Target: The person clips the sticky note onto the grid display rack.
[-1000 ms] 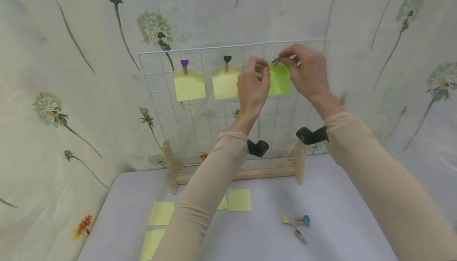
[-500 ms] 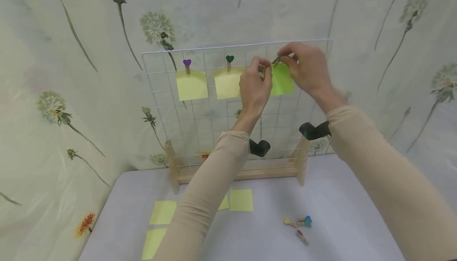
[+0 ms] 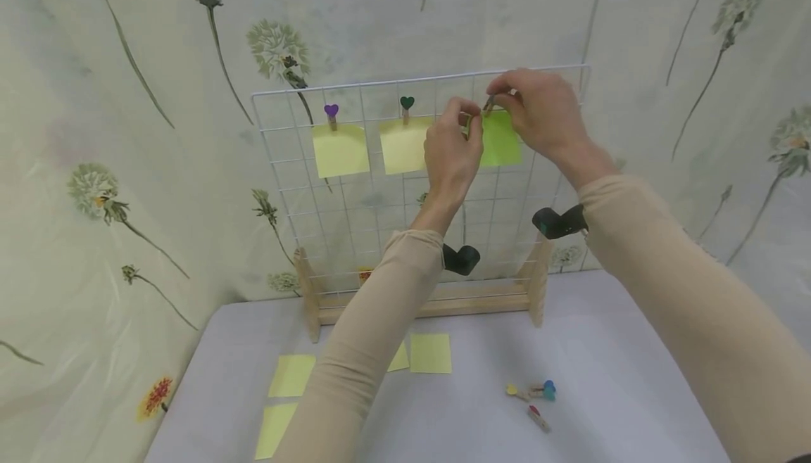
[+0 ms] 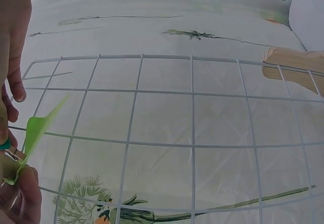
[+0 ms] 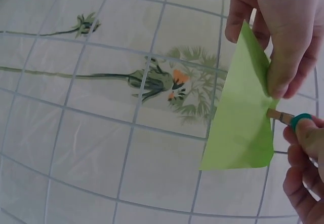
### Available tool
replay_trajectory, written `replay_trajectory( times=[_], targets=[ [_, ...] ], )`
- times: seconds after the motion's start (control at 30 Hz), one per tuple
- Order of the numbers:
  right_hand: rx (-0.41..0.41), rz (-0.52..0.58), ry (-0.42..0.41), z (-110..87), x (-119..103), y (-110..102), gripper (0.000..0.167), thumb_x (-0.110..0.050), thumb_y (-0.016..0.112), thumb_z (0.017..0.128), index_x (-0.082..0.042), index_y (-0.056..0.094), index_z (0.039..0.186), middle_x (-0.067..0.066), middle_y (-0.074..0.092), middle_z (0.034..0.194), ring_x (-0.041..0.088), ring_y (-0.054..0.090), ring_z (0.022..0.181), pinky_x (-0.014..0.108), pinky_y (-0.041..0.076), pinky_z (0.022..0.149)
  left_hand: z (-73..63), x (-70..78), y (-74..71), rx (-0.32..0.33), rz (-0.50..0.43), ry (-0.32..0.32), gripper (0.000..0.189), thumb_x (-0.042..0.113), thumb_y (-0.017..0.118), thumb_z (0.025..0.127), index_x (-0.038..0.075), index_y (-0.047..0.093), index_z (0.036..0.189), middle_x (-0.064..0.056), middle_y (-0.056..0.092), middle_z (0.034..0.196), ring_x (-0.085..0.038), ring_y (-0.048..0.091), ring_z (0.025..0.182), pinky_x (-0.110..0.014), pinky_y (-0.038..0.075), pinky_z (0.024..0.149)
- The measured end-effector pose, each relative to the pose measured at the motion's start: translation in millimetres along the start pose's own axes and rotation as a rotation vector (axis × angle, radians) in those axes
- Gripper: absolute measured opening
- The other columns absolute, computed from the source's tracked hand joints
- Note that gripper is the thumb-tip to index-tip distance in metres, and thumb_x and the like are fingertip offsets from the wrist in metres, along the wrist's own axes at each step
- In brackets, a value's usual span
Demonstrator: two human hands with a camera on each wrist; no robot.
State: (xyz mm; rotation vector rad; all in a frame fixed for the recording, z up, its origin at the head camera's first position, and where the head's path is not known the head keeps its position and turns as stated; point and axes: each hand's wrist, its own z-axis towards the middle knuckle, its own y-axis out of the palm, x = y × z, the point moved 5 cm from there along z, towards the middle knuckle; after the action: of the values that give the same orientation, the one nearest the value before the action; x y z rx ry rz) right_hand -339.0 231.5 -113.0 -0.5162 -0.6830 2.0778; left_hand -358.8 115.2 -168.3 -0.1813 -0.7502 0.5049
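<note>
The right hand (image 3: 543,115) pinches a clip (image 5: 280,116), now tipped more upright at the top edge of the green note (image 3: 503,141), so apparently better aligned; the left hand (image 3: 452,148) pinches the note before the wire grid's (image 4: 192,145) upper part.

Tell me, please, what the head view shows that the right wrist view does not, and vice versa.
Of these two, only the head view shows the wooden stand, the purple heart clip on the wire grid, and yellow notes and a red-topped clip on the table.
Only the right wrist view shows the teal top of the clip pinched by the right grip.
Both share the green note, the grid, the floral backdrop, the left grip and right grip.
</note>
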Motion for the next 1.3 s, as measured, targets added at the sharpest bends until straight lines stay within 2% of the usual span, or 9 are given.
replay_trajectory(
  times=[0.2, 0.57, 0.73, 0.97, 1.17, 1.3],
  targets=[
    [-0.068, -0.015, 0.008, 5.1, -1.0, 2.3, 0.016, -0.003, 0.058, 0.091, 0.001, 0.068, 0.103, 0.02, 0.069, 0.101, 0.037, 0.065, 0.093, 0.046, 0.05, 0.082, -0.3, 0.7, -0.6, 0.003, 0.016, 0.013, 0.01, 0.016, 0.054, 0.095, 0.012, 0.06, 0.101, -0.002, 0.071, 0.088, -0.007, 0.052, 0.051, -0.015, 0.033, 0.042],
    [-0.153, -0.035, 0.072, 5.8, -2.7, 0.7, 0.021, -0.006, 0.053, 0.095, 0.0, 0.066, 0.11, 0.021, 0.067, 0.108, 0.038, 0.063, 0.097, 0.048, 0.048, 0.085, 0.7, 3.5, -0.3, -0.011, 0.036, 0.021, 0.011, 0.016, 0.053, 0.094, 0.011, 0.06, 0.101, -0.001, 0.07, 0.086, -0.006, 0.05, 0.049, -0.015, 0.032, 0.041],
    [-0.141, -0.039, 0.066, 4.3, -3.4, 1.0, 0.022, -0.007, 0.052, 0.095, -0.001, 0.066, 0.111, 0.021, 0.068, 0.107, 0.038, 0.063, 0.094, 0.048, 0.048, 0.081, 0.6, 2.9, 0.3, -0.024, 0.064, 0.061, 0.012, 0.015, 0.051, 0.094, 0.011, 0.059, 0.102, -0.001, 0.068, 0.087, -0.007, 0.049, 0.051, -0.016, 0.034, 0.043],
    [-0.122, -0.051, 0.057, 1.6, -4.6, 6.6, 0.024, -0.008, 0.051, 0.096, -0.001, 0.065, 0.114, 0.019, 0.068, 0.11, 0.037, 0.064, 0.096, 0.047, 0.05, 0.08, -2.6, 0.7, 0.3, -0.017, 0.153, 0.1, 0.013, 0.015, 0.052, 0.092, 0.011, 0.059, 0.103, -0.001, 0.068, 0.093, -0.009, 0.052, 0.061, -0.017, 0.037, 0.045],
    [-0.081, -0.043, 0.061, 0.7, -4.2, 6.6, 0.021, -0.009, 0.051, 0.096, -0.001, 0.063, 0.111, 0.016, 0.069, 0.108, 0.036, 0.066, 0.092, 0.046, 0.051, 0.076, -3.7, 2.0, -0.1, -0.022, 0.174, 0.103, 0.016, 0.014, 0.053, 0.092, 0.011, 0.057, 0.107, -0.001, 0.068, 0.103, -0.009, 0.051, 0.061, -0.017, 0.036, 0.043],
    [-0.078, -0.043, 0.06, -0.4, -4.1, 5.0, 0.021, -0.008, 0.05, 0.096, -0.001, 0.064, 0.11, 0.016, 0.069, 0.109, 0.036, 0.065, 0.094, 0.046, 0.051, 0.078, -3.9, 3.5, 0.8, -0.035, 0.167, 0.103, 0.019, 0.015, 0.054, 0.091, 0.011, 0.056, 0.11, -0.002, 0.066, 0.107, -0.009, 0.052, 0.062, -0.017, 0.036, 0.043]
  ],
)
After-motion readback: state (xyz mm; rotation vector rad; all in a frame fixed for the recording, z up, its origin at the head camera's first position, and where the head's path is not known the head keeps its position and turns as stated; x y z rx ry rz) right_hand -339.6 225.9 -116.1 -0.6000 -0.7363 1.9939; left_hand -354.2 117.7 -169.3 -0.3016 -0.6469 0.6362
